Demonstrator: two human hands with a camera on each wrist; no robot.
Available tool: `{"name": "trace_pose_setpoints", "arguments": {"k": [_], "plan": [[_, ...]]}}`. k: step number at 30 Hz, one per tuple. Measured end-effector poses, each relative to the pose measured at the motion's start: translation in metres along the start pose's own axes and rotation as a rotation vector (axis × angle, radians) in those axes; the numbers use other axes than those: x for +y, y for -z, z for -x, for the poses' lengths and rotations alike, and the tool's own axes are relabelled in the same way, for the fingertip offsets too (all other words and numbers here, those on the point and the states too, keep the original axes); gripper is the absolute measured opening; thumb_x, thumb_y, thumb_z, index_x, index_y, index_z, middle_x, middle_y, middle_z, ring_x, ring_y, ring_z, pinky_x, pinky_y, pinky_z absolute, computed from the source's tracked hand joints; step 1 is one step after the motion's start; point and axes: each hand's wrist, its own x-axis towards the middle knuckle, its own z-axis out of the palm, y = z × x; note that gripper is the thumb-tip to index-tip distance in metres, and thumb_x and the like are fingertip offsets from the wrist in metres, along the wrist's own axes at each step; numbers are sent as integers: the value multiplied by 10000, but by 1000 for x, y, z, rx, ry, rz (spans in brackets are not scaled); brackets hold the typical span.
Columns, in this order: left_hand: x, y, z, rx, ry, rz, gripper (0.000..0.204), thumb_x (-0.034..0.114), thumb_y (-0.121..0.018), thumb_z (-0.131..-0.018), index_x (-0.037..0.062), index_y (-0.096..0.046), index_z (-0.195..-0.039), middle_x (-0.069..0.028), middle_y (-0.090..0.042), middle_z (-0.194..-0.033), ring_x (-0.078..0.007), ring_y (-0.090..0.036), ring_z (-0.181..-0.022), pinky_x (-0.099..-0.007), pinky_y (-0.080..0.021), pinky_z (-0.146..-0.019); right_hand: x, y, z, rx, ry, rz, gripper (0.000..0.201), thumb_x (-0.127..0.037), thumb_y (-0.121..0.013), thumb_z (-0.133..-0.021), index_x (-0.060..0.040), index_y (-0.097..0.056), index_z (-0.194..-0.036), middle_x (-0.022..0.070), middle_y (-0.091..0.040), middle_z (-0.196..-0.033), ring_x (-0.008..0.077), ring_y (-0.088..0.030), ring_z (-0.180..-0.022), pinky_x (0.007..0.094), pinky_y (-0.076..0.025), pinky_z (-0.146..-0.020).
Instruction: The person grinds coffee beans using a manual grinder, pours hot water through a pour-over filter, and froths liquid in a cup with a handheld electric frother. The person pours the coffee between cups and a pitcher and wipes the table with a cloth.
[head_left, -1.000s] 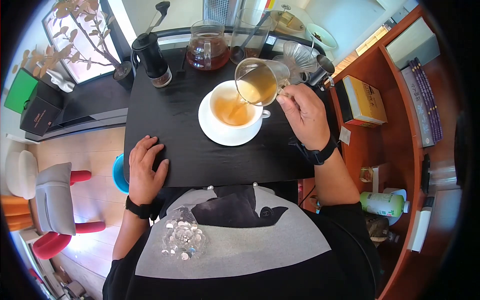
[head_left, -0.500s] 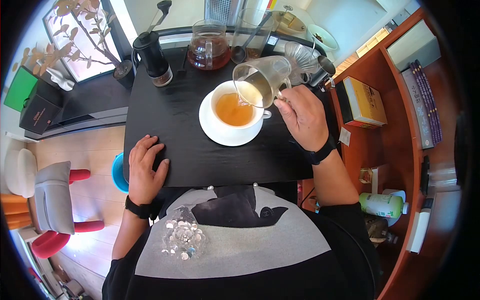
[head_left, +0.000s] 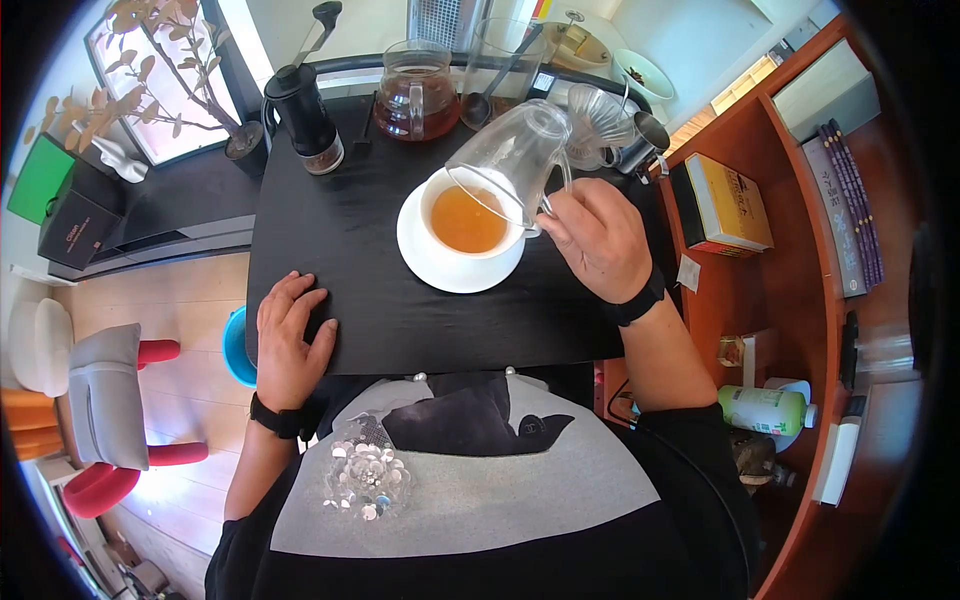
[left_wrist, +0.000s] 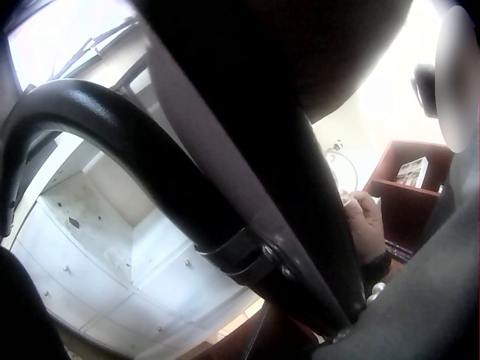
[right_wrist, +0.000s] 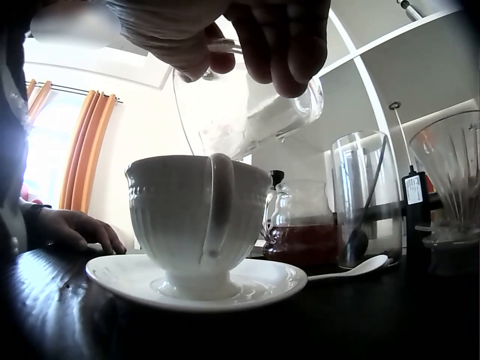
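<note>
The right hand (head_left: pixel 600 240) curls its fingers round the handle of a clear glass pitcher (head_left: pixel 510 160) and holds it tipped steeply, mouth down, over a white teacup (head_left: pixel 470 215). The pitcher looks empty. In the right wrist view the fingers (right_wrist: pixel 281 45) are wrapped about the handle just above the cup, and the pitcher's lip hangs over the cup without clearly touching it. The left hand (head_left: pixel 290 340) lies flat on the near left corner of the black table (head_left: pixel 340 240), fingers spread and relaxed, holding nothing.

The teacup holds amber tea and stands on a white saucer (head_left: pixel 450 270) near the middle of the table, its handle turned toward the right hand. A spoon (right_wrist: pixel 349 268) rests with its bowl on the saucer's far rim.

Along the back edge of the table stand a black hand grinder (head_left: pixel 305 110), a glass server (head_left: pixel 415 95) with dark tea, a tall glass (head_left: pixel 500 60) with a spoon in it, and a clear dripper (head_left: pixel 600 120). To the right is a reddish wooden shelf (head_left: pixel 790 200) with a yellow box (head_left: pixel 725 200) and books. A green bottle (head_left: pixel 765 408) lies lower down. To the left are a dried-leaf branch (head_left: pixel 150 60) and a green box (head_left: pixel 40 180).
</note>
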Motion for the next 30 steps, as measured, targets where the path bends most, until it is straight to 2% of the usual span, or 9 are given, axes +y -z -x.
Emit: {"name": "trace_pose_setpoints", "arguments": {"k": [2,5,7,8,10,11,22,28,30], "plan": [[0,0,0,4,1,-2,288,54,-603,-665,17,-571,-949,-132,-521,-1102,-308,-436,-1123,-405,-303,-953,1,-1,1,8,6,-3,215,-97,-667,-692,-35,-524,-840,88,-459,-716,246,-493,-617,322,-413,-528],[0,1,0,3,-6,0,292,54,-603,-663,17,-570,-951,-134,-521,-1101,-309,-437,-1123,-408,-303,-951,4,0,3,20,-88,-60,184,-96,-646,-722,-37,-526,-848,100,-470,-713,257,-508,-626,311,-414,-528],[1,1,0,2,-4,0,294,54,-605,-659,17,-570,-948,-137,-521,-1101,-311,-437,-1123,-409,-306,-947,9,-3,8,95,-281,-207,120,-120,-585,-810,-35,-528,-873,87,-512,-694,209,-533,-594,272,-422,-521],[1,1,0,2,-8,0,294,54,-605,-659,17,-570,-948,-137,-521,-1101,-311,-437,-1123,-409,-306,-947,10,-5,11,97,-282,-204,120,-120,-585,-810,-35,-528,-873,87,-512,-694,209,-533,-594,272,-422,-521],[1,2,-1,-9,-16,-31,307,35,-608,-656,16,-567,-959,-134,-513,-1125,-309,-437,-1126,-388,-325,-956,10,-10,15,284,-809,-774,151,-175,-506,-882,-28,-525,-910,60,-544,-677,134,-540,-574,227,-429,-523],[1,2,-1,-8,-21,-30,307,35,-608,-656,16,-567,-959,-134,-513,-1125,-309,-437,-1126,-388,-325,-956,15,-10,17,277,-835,-818,217,-232,-464,-908,-22,-519,-911,39,-560,-695,89,-539,-573,203,-436,-525],[3,1,-1,5,-20,-13,298,46,-610,-651,12,-568,-944,-143,-517,-1094,-323,-443,-1110,-414,-314,-938,33,-41,49,206,-1162,-1089,243,-265,-429,-916,-30,-490,-893,67,-550,-685,129,-560,-554,219,-448,-489],[5,2,-2,-1,-10,-8,300,44,-610,-649,12,-566,-943,-143,-514,-1089,-327,-441,-1109,-416,-314,-936,32,-42,49,184,-1185,-1150,235,-247,-446,-910,-18,-494,-926,78,-558,-705,137,-572,-573,228,-463,-506],[5,2,-2,1,-18,-7,299,44,-610,-648,12,-566,-942,-143,-513,-1089,-329,-440,-1109,-417,-314,-934,32,-40,46,111,-1172,-1101,245,-238,-470,-898,-8,-518,-969,76,-576,-732,134,-577,-587,220,-463,-521]]}}
